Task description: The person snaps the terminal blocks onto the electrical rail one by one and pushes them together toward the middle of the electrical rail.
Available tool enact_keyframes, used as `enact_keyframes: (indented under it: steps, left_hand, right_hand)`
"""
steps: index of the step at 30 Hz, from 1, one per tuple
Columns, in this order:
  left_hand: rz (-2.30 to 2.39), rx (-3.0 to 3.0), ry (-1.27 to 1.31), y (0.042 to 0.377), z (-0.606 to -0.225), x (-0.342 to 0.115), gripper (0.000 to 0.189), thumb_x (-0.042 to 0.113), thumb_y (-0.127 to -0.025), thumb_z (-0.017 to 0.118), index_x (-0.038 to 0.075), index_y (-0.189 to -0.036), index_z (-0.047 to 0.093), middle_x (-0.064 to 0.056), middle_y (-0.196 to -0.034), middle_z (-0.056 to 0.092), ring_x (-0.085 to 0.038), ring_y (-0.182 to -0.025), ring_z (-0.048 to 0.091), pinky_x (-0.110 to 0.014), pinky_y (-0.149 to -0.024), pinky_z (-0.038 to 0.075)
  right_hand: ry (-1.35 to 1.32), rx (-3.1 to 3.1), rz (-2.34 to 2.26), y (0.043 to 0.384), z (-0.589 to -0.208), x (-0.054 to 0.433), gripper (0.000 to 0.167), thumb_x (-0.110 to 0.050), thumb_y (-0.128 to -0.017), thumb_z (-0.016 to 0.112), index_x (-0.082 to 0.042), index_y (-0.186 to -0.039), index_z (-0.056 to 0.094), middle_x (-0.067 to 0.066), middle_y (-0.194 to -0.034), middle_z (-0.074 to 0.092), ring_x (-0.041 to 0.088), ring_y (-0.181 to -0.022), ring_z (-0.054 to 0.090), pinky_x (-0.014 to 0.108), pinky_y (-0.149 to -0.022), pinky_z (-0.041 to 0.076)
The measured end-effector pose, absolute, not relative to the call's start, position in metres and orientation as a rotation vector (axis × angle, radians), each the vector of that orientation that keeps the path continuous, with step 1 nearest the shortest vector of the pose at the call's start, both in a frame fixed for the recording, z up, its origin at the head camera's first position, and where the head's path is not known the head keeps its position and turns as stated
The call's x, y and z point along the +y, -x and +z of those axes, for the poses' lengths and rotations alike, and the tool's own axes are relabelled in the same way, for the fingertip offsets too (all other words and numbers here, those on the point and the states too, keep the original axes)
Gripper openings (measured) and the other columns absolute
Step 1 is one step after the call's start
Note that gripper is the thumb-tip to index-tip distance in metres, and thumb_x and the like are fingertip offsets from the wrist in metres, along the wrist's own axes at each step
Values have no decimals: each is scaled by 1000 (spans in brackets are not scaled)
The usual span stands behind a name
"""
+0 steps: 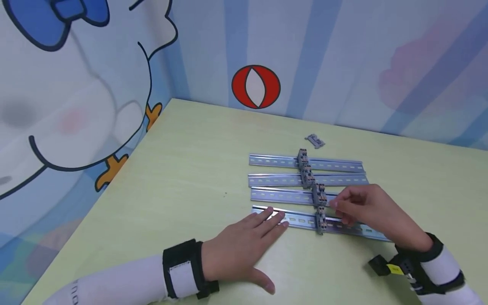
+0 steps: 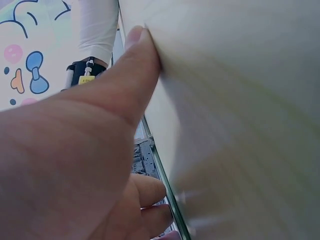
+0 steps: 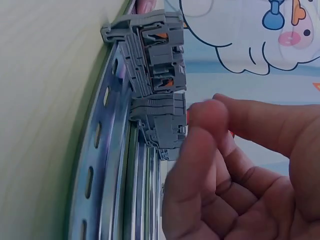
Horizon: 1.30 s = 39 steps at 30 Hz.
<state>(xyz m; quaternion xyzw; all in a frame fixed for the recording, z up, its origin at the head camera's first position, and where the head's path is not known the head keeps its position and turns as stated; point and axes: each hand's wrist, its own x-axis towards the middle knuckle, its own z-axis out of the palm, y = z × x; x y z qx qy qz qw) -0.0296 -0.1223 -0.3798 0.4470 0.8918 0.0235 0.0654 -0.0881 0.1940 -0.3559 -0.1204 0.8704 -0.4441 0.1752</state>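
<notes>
My left hand [image 1: 244, 245] lies spread, its straight fingertips resting on the left part of the nearest metal DIN rail [image 1: 301, 220]. My right hand [image 1: 367, 207] hovers over the right half of the rails, fingers loosely curled beside a grey terminal block [image 1: 319, 195] on the second-nearest rail [image 1: 280, 195]. In the right wrist view the thumb and index fingertips [image 3: 210, 117] come close together, with nothing visible between them. Another grey terminal block [image 3: 150, 52] sits across the nearest rail. The left wrist view mostly shows the thumb [image 2: 135, 75] and tabletop.
Two farther rails, the upper one [image 1: 335, 165] and the one below it [image 1: 339, 179], carry grey terminal blocks [image 1: 305, 167] too. A loose grey piece [image 1: 315, 140] lies behind them on the pale table [image 1: 190, 169]. Printed walls [image 1: 335, 63] border the table behind and left.
</notes>
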Motion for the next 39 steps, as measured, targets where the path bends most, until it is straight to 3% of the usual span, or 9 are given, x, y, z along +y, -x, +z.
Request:
enact_keyframes:
  steps: [4,8,15,19,25,32,39]
  left_hand:
    - [53,2694,-1362,30,-380,-123,115,83,-74,50,11,-157,17,-7,-164,12,-26,-150,10,-38,-119,21]
    - [30,2709,-1379,29,-380,-123,114,83,-74,50,10,-156,19,-7,-163,14,-27,-150,11,-38,-118,22]
    - [20,2718,-1363,28,-381,-125,114,83,-74,49,11,-157,19,-7,-163,15,-27,-150,12,-38,-118,24]
    - [6,2714,-1380,29,-381,-126,114,84,-74,48,11,-157,18,-7,-163,14,-26,-150,12,-38,-118,23]
    - [-21,2705,-1400,32,-383,-123,116,86,-73,47,12,-157,15,-6,-164,12,-26,-150,10,-39,-119,22]
    - [-13,2647,-1346,34,-385,-120,114,86,-74,43,17,-158,10,-1,-164,4,-23,-151,3,-38,-120,19]
    - [-11,2658,-1355,36,-384,-124,112,85,-75,43,17,-158,11,-1,-164,6,-23,-151,4,-37,-120,19]
  right_hand:
    - [297,2525,-1203,91,-352,194,38,-43,-93,63,-6,-90,63,7,-63,51,28,-57,51,35,-53,44]
    - [325,2656,-1155,103,-347,197,38,-44,-95,61,-6,-95,65,5,-62,48,24,-53,46,34,-49,38]
    - [395,2951,-1076,148,-342,188,32,-36,-96,60,-6,-101,70,13,-81,67,23,-65,61,29,-54,50]
    - [356,3043,-1023,180,-347,181,27,-30,-95,63,-4,-100,70,14,-84,70,22,-67,64,34,-57,52]
    - [250,3086,-942,213,-355,174,26,-23,-94,64,1,-103,70,20,-94,69,31,-81,63,46,-67,51]
    - [99,2984,-843,243,-363,170,42,-31,-93,64,6,-113,62,27,-111,63,39,-98,60,47,-77,50]
    - [165,2975,-654,264,-363,157,48,-29,-94,61,11,-121,58,32,-116,60,42,-101,59,50,-77,50]
